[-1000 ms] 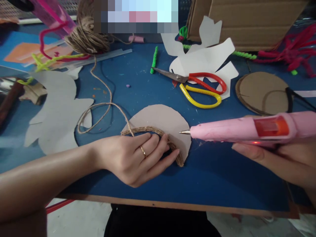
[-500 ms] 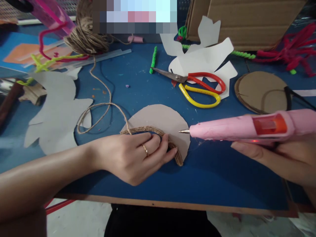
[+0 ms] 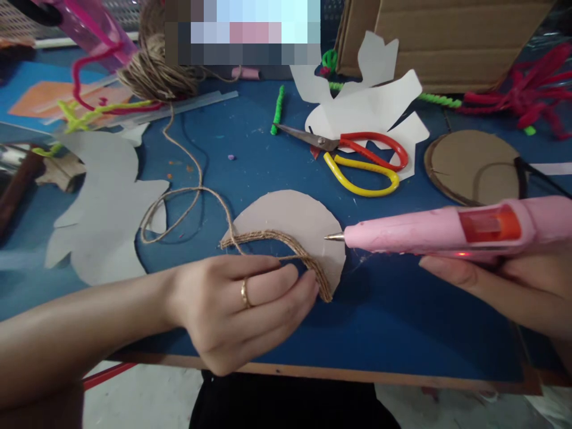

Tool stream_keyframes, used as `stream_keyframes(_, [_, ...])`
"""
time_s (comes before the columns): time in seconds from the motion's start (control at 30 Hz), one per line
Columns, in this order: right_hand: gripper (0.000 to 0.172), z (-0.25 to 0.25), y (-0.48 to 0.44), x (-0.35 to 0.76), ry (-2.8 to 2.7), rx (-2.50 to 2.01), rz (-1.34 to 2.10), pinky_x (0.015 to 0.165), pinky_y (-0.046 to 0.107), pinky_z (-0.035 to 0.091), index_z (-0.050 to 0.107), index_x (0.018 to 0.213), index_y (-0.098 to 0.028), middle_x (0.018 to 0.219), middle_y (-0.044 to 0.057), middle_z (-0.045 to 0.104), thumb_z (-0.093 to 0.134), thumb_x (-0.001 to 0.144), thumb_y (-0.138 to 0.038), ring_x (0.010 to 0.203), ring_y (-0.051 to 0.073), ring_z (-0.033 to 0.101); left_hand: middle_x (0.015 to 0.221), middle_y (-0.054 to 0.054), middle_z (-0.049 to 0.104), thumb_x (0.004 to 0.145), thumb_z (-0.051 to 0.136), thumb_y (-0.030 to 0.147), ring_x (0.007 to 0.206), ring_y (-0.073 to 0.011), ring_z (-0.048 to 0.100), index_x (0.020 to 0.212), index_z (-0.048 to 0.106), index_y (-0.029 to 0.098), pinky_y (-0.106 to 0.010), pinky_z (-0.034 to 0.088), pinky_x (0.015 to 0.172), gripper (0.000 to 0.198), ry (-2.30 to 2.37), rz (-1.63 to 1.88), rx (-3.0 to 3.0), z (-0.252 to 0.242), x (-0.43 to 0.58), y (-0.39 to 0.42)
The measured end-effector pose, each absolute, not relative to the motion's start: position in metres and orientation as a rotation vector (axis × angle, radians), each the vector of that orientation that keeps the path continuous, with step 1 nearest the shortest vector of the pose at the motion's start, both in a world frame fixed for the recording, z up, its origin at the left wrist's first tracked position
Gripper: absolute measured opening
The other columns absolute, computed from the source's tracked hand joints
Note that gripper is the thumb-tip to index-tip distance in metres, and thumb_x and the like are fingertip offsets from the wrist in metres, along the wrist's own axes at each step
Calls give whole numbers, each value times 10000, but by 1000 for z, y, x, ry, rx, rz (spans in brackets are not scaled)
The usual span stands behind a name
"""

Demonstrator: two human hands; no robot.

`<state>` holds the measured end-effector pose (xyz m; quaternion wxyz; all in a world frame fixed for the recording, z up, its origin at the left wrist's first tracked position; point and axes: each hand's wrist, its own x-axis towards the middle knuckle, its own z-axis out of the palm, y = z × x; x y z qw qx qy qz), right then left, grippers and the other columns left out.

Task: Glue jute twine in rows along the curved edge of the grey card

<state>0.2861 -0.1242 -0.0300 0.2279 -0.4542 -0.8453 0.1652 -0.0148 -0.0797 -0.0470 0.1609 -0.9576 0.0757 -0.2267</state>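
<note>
A grey card disc [image 3: 292,215] lies on the blue table [image 3: 393,310], with a band of jute twine [image 3: 286,241] stuck along its near edge. My left hand [image 3: 243,307] is curled, its fingertips pinching the twine at the disc's near rim; a ring shows on one finger. Loose twine runs from there in a loop back to a twine ball [image 3: 154,71] at the far left. My right hand [image 3: 504,289] grips a pink glue gun [image 3: 447,229], held level, its metal tip just over the disc's right edge.
Red and yellow scissors [image 3: 361,161] lie on white paper scraps [image 3: 366,107] beyond the disc. A brown cardboard circle [image 3: 473,164] is at right, a cardboard box [image 3: 447,36] behind. Grey paper offcuts [image 3: 105,202] lie at left. Pipe cleaners [image 3: 527,89] are scattered at the back.
My left hand has lifted off the disc and turned toward me, fingers curling on the twine, so more of the glued band shows. The glue gun has stayed put.
</note>
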Motion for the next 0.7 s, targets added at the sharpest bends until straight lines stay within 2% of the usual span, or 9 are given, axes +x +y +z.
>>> stream_keyframes(0.17, [120, -32, -124, 286, -2284, -1267, 473, 428, 228, 353, 590, 842, -318, 615, -65, 532, 507, 880, -396, 484, 92, 463, 1024, -87, 706, 806, 670, 214, 954, -211, 673, 976, 681, 82, -269, 608, 771, 215, 189, -652, -2890, -52, -5, -88])
stream_keyframes(0.23, [125, -31, -125, 285, -2294, -1263, 499, 424, 235, 350, 583, 829, -314, 612, -61, 526, 503, 881, -395, 477, 96, 456, 1012, -100, 710, 806, 668, 212, 952, -225, 675, 977, 680, 68, -290, 604, 802, 224, 179, -652, -2928, -55, -4, -89])
stream_keyframes(0.53, [162, -31, -123, 285, -2285, -1272, 507, 396, 250, 325, 556, 758, -305, 568, -52, 489, 506, 879, -401, 446, 101, 426, 1029, -85, 706, 812, 660, 218, 979, -218, 662, 987, 682, 93, -293, 584, 837, 216, 117, -652, -2967, -60, -6, -91])
stream_keyframes(0.7, [117, -33, -124, 286, -2303, -1282, 482, 405, 249, 343, 593, 866, -332, 571, -49, 494, 500, 880, -401, 457, 110, 437, 1054, -61, 702, 820, 656, 204, 1001, -193, 653, 966, 691, 127, -277, 583, 850, 169, 150, -686, -2880, -61, -10, -89])
